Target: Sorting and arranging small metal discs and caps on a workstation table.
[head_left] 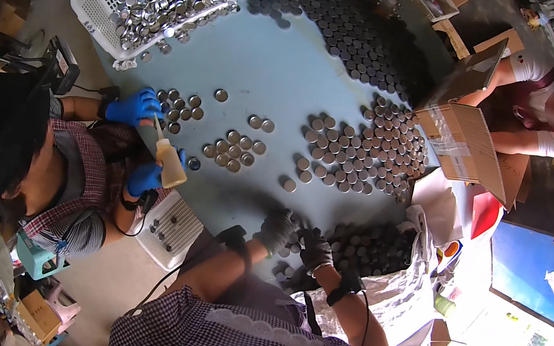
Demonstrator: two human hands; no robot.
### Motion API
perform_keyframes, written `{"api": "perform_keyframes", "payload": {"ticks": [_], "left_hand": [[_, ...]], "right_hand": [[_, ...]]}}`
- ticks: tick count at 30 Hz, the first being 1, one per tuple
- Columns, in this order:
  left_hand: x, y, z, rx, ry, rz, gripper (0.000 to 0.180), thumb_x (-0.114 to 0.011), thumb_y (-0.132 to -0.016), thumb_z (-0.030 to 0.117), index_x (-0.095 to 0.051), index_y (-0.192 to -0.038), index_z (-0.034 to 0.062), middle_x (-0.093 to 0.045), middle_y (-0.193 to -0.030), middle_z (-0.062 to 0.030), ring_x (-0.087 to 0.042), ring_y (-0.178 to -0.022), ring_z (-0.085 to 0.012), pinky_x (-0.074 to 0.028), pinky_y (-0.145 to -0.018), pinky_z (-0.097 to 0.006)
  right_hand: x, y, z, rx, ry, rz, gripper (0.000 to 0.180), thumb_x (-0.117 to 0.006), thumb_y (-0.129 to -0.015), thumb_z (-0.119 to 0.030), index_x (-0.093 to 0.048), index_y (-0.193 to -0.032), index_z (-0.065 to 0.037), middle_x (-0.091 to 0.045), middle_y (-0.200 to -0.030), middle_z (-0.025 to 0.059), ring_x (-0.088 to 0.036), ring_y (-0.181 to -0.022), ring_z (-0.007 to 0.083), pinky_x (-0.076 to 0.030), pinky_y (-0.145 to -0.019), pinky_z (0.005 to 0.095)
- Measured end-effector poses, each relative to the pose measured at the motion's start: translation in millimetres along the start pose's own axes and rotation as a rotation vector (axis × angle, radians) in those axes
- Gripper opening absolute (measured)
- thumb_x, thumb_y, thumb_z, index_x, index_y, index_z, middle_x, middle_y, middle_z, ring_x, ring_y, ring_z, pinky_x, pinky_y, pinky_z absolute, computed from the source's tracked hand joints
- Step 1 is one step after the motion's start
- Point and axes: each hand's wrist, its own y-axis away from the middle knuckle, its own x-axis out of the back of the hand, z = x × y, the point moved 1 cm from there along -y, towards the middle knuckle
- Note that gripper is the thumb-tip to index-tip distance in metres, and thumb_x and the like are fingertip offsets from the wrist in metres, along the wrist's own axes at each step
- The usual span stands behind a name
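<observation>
Both my hands wear dark grey gloves and work close together at the near edge of the table. My left hand (277, 230) is closed, its fingertips pointing toward the right hand. My right hand (315, 251) is curled too, just beside it. Whatever is between the fingers is too small and dark to make out. Right of my right hand lies a heap of dark round caps (371, 247), partly in shadow. A few more caps (284, 273) lie below and between my hands. Farther off, many metal round caps (349, 157) stand on the table.
At left, a person in blue gloves (134, 107) holds a squeeze bottle (170, 164) over small round caps (228, 150). A white basket (91, 14) of shiny discs stands far left. Another person at right reaches into a cardboard box (459, 141). White sacking (381, 293) lies right.
</observation>
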Motion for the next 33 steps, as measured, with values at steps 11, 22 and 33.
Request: {"api": "perform_keyframes", "payload": {"ticks": [11, 22, 33], "left_hand": [[90.7, 22.6, -38.6, -0.295, -0.369, 0.503, 0.039, -0.063, -0.058, 0.002, -0.057, -0.096, 0.0086, -0.059, -0.085, -0.0129, -0.056, -0.086, -0.0338, -0.045, -0.075, -0.046], [95.0, 7.1, -40.7, -0.400, -0.338, 0.620, 0.034, -0.060, -0.066, 0.003, -0.061, -0.098, 0.0133, -0.060, -0.083, -0.0126, -0.059, -0.083, -0.0307, -0.049, -0.073, -0.041], [134.9, 48.2, -73.4, -0.350, -0.247, 0.795, 0.040, -0.069, -0.057, 0.004, -0.055, -0.094, 0.0085, -0.057, -0.081, -0.0082, -0.056, -0.079, -0.0306, -0.046, -0.071, -0.041]], "right_hand": [[50.8, -61.5, -76.0, 0.149, 0.032, -0.032, 0.036, -0.065, -0.071, -0.024, -0.056, -0.104, -0.012, -0.052, -0.101, 0.0183, -0.055, -0.089, 0.0369, -0.048, -0.073, 0.0455], [6.6, -111.8, -101.9, 0.325, 0.007, 0.332, 0.046, -0.067, -0.069, -0.024, -0.055, -0.110, -0.007, -0.055, -0.107, 0.0167, -0.053, -0.100, 0.0346, -0.046, -0.084, 0.0433], [18.5, -160.5, -137.7, 0.267, 0.076, 0.130, 0.039, -0.064, -0.075, -0.025, -0.052, -0.108, -0.009, -0.053, -0.105, 0.0183, -0.053, -0.097, 0.0333, -0.045, -0.081, 0.0435]]}}
